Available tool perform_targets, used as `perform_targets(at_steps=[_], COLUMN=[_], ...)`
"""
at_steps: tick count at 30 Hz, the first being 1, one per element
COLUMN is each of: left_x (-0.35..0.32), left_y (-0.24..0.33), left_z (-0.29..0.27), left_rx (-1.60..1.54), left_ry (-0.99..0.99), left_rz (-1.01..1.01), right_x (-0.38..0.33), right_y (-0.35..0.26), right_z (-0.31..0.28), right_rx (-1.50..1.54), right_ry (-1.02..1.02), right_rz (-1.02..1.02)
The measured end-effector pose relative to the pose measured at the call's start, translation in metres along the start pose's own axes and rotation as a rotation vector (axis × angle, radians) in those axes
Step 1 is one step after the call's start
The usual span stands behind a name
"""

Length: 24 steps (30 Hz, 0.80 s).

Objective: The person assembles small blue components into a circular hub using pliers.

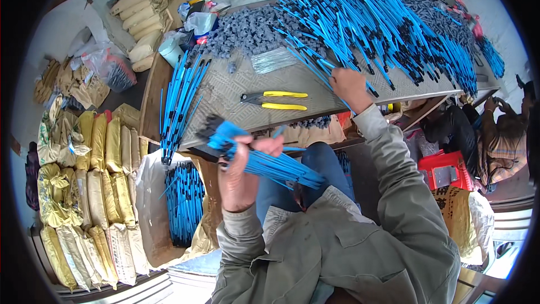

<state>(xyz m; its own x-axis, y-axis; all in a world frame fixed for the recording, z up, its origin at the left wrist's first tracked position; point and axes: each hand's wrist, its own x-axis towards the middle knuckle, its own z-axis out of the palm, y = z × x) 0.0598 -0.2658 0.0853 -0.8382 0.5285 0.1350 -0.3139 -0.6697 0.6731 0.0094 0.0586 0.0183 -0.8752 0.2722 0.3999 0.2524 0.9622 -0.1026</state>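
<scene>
My left hand (234,177) is wrapped round a thick bundle of thin blue rods with black end pieces (281,164). The bundle lies slantwise above my lap, its black-ended left part blurred. Over the table's near edge, my right hand (350,86) is closed on a few blue rods (306,56), which stick out up and left of my fist. A big heap of similar rods (377,17) fills the table beyond that hand. Between my hands, pliers with yellow handles (281,100) lie on the patterned table top (225,87).
Small grey plastic pieces (242,29) are piled behind a stack of clear thin strips (273,61). More rods (181,101) overhang the table's left corner. Below stands an open sack (152,214) of rods. Filled sacks (90,191) line the left; a red case (447,169) sits right.
</scene>
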Motion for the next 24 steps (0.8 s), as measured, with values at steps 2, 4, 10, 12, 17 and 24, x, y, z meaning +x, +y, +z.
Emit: perform_targets(at_steps=[2, 4, 10, 12, 17, 24], left_x=[0.006, 0.011, 0.052, 0.058, 0.051, 0.023], left_y=[-0.011, -0.021, -0.042, -0.045, -0.047, -0.017], left_z=[-0.003, -0.004, -0.011, -0.012, -0.018, 0.000], left_rx=[0.083, 0.257, 0.124, 0.112, 0.272, 0.280], left_ry=[0.101, 0.305, 0.425, 0.430, 0.376, 0.260], left_rz=[-0.052, -0.168, 0.055, 0.174, 0.220, 0.138], right_x=[-0.007, -0.019, -0.090, -0.113, -0.129, -0.111], right_y=[-0.004, -0.019, -0.082, -0.098, -0.114, -0.085], right_z=[-0.001, -0.025, -0.052, -0.055, -0.061, -0.065], right_rx=[0.059, 0.167, 0.427, 0.429, 0.407, 0.746], right_ry=[0.129, 0.161, 0.235, 0.213, 0.200, -0.210], right_rz=[0.025, 0.026, -0.201, -0.250, -0.299, -0.386])
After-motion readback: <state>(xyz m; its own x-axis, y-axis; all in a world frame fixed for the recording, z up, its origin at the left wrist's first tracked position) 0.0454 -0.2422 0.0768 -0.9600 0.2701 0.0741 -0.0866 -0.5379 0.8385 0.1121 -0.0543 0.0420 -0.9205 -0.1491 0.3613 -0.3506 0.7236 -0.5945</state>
